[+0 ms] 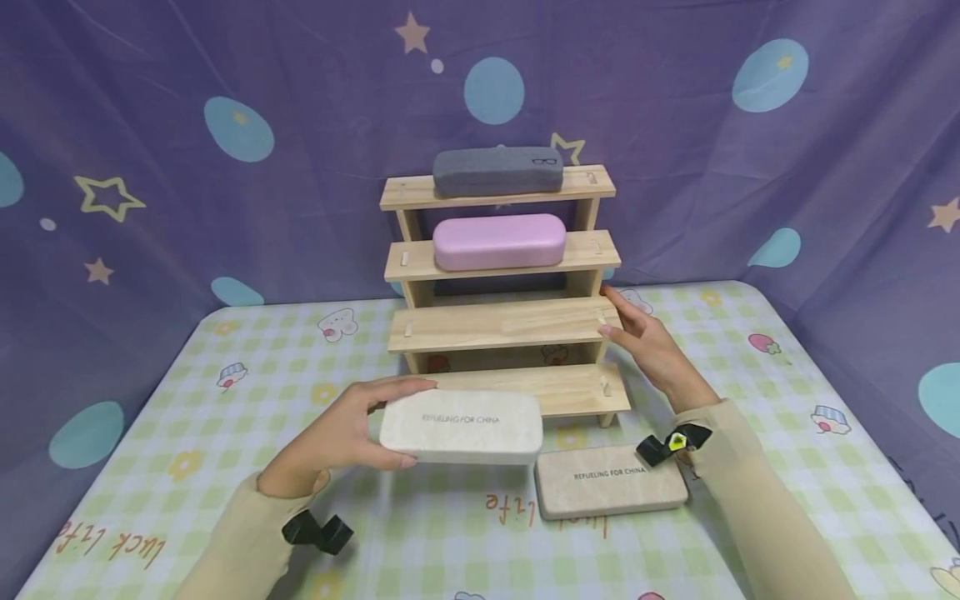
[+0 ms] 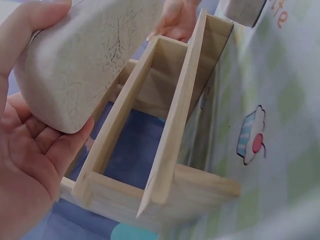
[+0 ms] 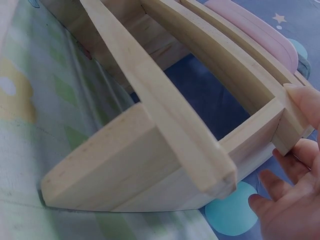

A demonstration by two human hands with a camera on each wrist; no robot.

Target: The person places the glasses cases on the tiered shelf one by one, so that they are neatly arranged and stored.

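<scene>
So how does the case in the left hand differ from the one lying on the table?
The cream case is gripped by the left hand and held up in front of the wooden rack; the beige case lies flat on the table, untouched. The cream case is paler; the beige case is darker and tan. The cream case sits nearer the rack; the beige case lies closer to the person, below the right wrist. Both are oblong and printed REFUELING FOR CHINA.
</scene>
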